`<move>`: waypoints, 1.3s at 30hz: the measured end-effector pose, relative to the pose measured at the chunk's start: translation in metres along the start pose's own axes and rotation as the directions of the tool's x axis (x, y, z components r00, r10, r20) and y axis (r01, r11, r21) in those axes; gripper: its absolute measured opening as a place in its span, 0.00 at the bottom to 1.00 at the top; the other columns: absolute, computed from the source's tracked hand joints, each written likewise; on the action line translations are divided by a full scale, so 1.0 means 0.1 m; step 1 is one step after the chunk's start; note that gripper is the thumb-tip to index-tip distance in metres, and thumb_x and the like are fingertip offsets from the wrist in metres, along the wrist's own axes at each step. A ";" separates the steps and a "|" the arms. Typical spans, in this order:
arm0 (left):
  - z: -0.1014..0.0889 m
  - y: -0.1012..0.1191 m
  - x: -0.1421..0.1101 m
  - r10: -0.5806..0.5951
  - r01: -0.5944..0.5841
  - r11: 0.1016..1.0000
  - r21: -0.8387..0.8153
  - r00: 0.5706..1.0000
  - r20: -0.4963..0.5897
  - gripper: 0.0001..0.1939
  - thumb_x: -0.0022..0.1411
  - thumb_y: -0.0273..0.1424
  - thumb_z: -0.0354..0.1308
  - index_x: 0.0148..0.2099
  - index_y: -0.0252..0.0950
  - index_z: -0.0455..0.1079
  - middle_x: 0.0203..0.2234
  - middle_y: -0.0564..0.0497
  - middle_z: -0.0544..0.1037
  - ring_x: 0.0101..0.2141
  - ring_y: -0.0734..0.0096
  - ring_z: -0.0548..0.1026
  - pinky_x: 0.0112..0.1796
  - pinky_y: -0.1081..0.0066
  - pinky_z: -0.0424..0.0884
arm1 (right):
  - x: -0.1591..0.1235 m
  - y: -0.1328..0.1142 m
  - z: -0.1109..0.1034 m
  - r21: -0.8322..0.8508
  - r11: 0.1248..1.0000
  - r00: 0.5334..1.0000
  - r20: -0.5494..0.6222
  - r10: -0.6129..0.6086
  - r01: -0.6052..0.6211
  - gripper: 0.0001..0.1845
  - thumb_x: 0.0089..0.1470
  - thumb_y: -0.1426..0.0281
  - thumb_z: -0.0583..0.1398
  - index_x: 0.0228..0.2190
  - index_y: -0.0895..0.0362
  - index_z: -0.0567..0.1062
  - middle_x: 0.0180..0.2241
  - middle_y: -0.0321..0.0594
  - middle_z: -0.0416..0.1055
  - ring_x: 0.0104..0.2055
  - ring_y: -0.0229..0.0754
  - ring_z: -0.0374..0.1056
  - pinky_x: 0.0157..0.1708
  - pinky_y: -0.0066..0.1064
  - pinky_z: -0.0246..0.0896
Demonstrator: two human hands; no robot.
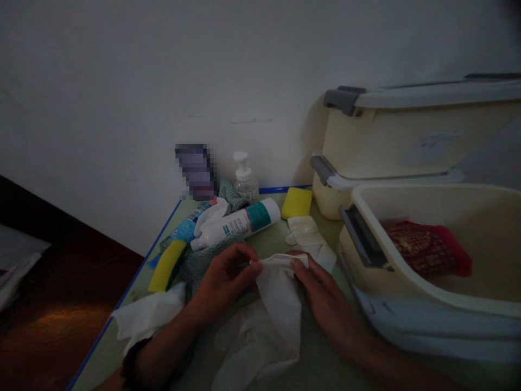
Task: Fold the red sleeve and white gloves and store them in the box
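together, left hand [228, 276] and right hand [322, 288] pinch a white glove [280, 304] by its rim, lower centre of frame.

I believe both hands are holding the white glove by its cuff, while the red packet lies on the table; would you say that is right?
Not quite: the head view shows the red packet lying inside the open bin, not on the table. The left hand and right hand are indeed holding the white glove by its cuff.

Left hand [228, 276] pinched, right hand [323, 290] likewise (thumb on top), forearms [173, 336] angled inward
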State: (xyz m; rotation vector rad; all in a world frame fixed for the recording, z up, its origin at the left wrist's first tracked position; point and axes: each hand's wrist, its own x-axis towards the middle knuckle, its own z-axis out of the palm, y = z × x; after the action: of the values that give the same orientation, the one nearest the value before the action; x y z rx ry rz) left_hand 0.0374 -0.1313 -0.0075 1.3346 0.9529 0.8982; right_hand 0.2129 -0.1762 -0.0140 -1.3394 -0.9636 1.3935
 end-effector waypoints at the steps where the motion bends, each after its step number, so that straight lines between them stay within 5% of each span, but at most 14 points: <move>1: 0.00 0.01 0.00 0.008 -0.008 1.000 -0.003 1.000 0.015 0.11 0.55 0.37 0.62 0.32 0.35 0.66 0.26 0.54 0.69 0.25 0.76 0.68 0.26 0.76 0.67 | 0.00 0.01 0.00 0.022 1.000 1.000 0.010 0.013 -0.014 0.15 0.53 0.55 0.56 0.33 0.53 0.73 0.35 0.37 0.73 0.43 0.45 0.67 0.45 0.34 0.57; 8: 0.02 0.00 -0.03 -0.033 0.036 0.998 -0.044 0.997 0.066 0.10 0.53 0.33 0.64 0.34 0.34 0.67 0.27 0.54 0.70 0.25 0.78 0.69 0.26 0.77 0.68 | 0.03 0.05 -0.03 0.112 0.982 0.964 -0.199 0.173 -0.153 0.22 0.44 0.54 0.63 0.39 0.53 0.75 0.50 0.41 0.70 0.56 0.50 0.59 0.56 0.40 0.47; 13: 0.04 -0.06 -0.02 -0.056 0.062 0.996 -0.071 0.994 0.091 0.11 0.50 0.28 0.66 0.33 0.35 0.66 0.28 0.56 0.69 0.24 0.80 0.69 0.26 0.77 0.68 | 0.04 0.02 -0.04 0.093 0.989 0.982 -0.135 0.129 -0.117 0.19 0.48 0.54 0.60 0.38 0.54 0.75 0.47 0.41 0.71 0.54 0.50 0.59 0.53 0.38 0.49; 17: 0.02 -0.05 -0.02 -0.012 0.018 0.997 -0.073 0.997 0.077 0.10 0.52 0.29 0.65 0.33 0.34 0.66 0.28 0.55 0.69 0.23 0.79 0.70 0.25 0.77 0.69 | 0.05 0.04 -0.04 0.153 0.986 0.997 -0.033 0.067 -0.061 0.09 0.50 0.63 0.59 0.33 0.53 0.73 0.32 0.35 0.71 0.39 0.44 0.65 0.40 0.33 0.56; 21: 0.00 -0.05 -0.03 0.045 -0.038 0.997 -0.071 0.994 0.100 0.08 0.54 0.30 0.62 0.33 0.34 0.67 0.29 0.54 0.70 0.25 0.78 0.70 0.26 0.77 0.69 | 0.04 0.04 -0.04 0.097 0.994 0.999 0.002 -0.055 0.054 0.02 0.51 0.68 0.57 0.29 0.52 0.71 0.27 0.31 0.65 0.30 0.37 0.60 0.31 0.28 0.54; 26: -0.01 -0.07 -0.03 0.169 -0.175 0.982 0.074 0.982 0.085 0.04 0.55 0.27 0.61 0.34 0.35 0.68 0.30 0.52 0.70 0.30 0.75 0.70 0.29 0.77 0.69 | 0.00 0.00 -0.05 -0.031 0.977 0.977 -0.017 -0.210 0.210 0.04 0.55 0.68 0.55 0.30 0.52 0.70 0.30 0.32 0.66 0.31 0.36 0.60 0.29 0.26 0.55; 33: -0.01 -0.05 -0.05 0.306 -0.313 0.939 0.146 0.950 0.068 0.08 0.53 0.23 0.62 0.34 0.36 0.66 0.30 0.53 0.69 0.31 0.75 0.69 0.32 0.77 0.69 | -0.02 0.03 -0.04 0.154 0.977 0.980 0.109 -0.166 0.148 0.11 0.53 0.63 0.59 0.38 0.50 0.64 0.27 0.30 0.65 0.26 0.34 0.60 0.24 0.24 0.57; 39: -0.03 -0.04 -0.04 0.401 -0.408 0.897 0.169 0.913 0.078 0.05 0.56 0.23 0.59 0.34 0.36 0.66 0.29 0.52 0.69 0.32 0.74 0.69 0.33 0.76 0.69 | 0.01 0.04 -0.04 0.068 0.983 0.981 0.083 -0.175 0.170 0.14 0.52 0.58 0.59 0.35 0.53 0.66 0.26 0.31 0.64 0.26 0.33 0.60 0.23 0.23 0.57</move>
State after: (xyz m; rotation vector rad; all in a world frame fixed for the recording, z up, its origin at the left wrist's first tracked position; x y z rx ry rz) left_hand 0.0326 -0.1342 -0.0117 1.7429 0.7476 1.1118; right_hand 0.2160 -0.1764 -0.0187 -1.1292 -1.0619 1.3475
